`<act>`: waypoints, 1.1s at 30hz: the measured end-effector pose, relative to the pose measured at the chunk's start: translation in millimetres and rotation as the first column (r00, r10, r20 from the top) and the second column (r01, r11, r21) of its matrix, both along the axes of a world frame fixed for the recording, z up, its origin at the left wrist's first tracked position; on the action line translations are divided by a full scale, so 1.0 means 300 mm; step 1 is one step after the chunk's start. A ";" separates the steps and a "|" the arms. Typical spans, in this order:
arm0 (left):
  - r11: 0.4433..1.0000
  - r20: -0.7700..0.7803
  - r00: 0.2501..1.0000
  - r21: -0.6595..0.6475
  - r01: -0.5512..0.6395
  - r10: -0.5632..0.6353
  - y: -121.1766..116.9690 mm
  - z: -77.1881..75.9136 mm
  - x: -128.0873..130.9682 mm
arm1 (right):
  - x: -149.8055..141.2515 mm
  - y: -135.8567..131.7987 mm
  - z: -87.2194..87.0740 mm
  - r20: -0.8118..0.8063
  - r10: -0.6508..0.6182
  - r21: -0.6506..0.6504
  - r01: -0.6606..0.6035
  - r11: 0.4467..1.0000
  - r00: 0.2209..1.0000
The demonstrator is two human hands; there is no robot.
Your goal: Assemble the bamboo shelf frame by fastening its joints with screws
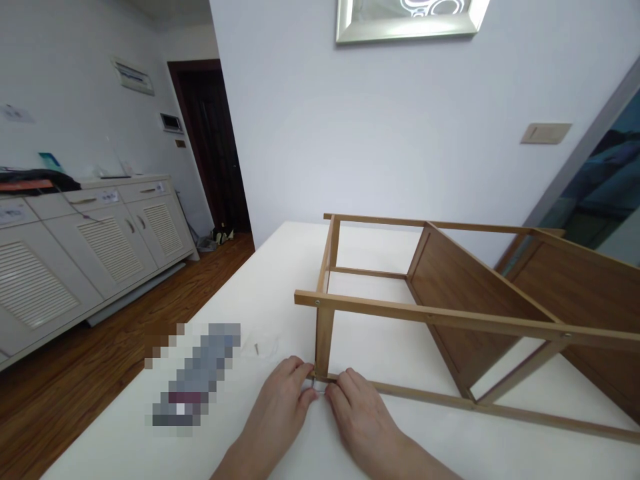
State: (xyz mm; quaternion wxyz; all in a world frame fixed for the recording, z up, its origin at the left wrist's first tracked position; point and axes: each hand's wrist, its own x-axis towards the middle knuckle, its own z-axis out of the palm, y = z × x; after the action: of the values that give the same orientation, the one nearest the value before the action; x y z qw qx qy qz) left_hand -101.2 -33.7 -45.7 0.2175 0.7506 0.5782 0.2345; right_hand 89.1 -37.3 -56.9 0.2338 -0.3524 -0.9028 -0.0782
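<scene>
A wooden shelf frame (450, 319) lies on its side on the white table (250, 293), its end towards me on the left. At its near lower corner, my left hand (285, 400) is closed in a pinch by the end of the bottom rail (425, 393). My right hand (360, 413) is closed at the same corner, fingertips against the rail. Between the fingertips shows a thin bent metal piece, apparently a hex key (320, 392); the fingers partly hide it. A small screw (257, 349) lies left of the frame.
A blurred-out object (200, 373) lies on the table's left side. The frame's brown shelf panels (455, 280) extend to the right. Behind the table stands a white wall (400, 127) with a picture frame (410, 30). White cabinets (100, 247) stand at the left.
</scene>
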 end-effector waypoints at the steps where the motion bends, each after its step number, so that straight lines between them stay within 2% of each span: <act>1: 1.000 0.000 1.000 0.003 0.002 -0.002 0.002 -0.002 0.000 | -0.001 0.002 -0.005 -0.009 -0.001 -0.002 0.001 1.000 1.000; 10: 1.000 0.027 1.000 0.024 0.003 -0.004 0.009 -0.020 -0.005 | -0.010 0.016 -0.039 -0.050 -0.050 -0.016 0.049 0.999 0.998; 14: 1.000 0.031 0.999 0.014 -0.013 0.012 0.006 -0.002 0.000 | -0.012 0.019 -0.029 -0.025 -0.060 -0.055 0.059 0.997 0.998; 17: 0.999 0.022 0.999 -0.039 -0.028 0.028 0.009 0.021 -0.001 | -0.012 0.021 -0.021 -0.014 -0.060 -0.099 0.058 0.993 0.998; 21: 0.995 -0.010 0.999 -0.088 -0.035 0.035 0.005 0.041 -0.013 | -0.020 0.010 -0.009 -0.013 0.027 -0.096 -0.028 0.995 1.000; 23: 0.995 -0.037 0.996 -0.045 -0.084 0.082 -0.009 0.049 -0.016 | -0.025 -0.002 0.009 -0.015 0.041 -0.085 -0.042 0.995 0.999; 27: 0.968 -0.083 0.978 0.176 -0.177 0.194 -0.056 0.083 0.016 | 0.002 -0.033 0.063 0.033 0.023 -0.077 -0.020 0.997 0.999; 29: 0.958 -0.072 0.985 0.254 -0.135 0.158 -0.079 0.106 0.064 | 0.052 -0.056 0.079 0.101 0.043 -0.021 -0.041 0.999 0.994; 32: 0.966 -0.057 0.998 0.257 0.036 -0.022 -0.096 0.128 0.187 | 0.182 -0.105 0.070 0.179 0.052 0.049 -0.061 0.997 0.983; 33: 0.967 -0.067 0.993 0.228 0.112 -0.099 -0.095 0.130 0.241 | 0.238 -0.126 0.060 0.171 0.014 0.043 -0.022 0.999 0.985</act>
State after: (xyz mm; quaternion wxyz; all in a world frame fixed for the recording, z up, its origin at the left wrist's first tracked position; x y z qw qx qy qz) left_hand -28.8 -62.1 -6.7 0.1249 0.8066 0.5121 0.2676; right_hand 160.6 -75.1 -38.9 0.1641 -0.3309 -0.9207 -0.1263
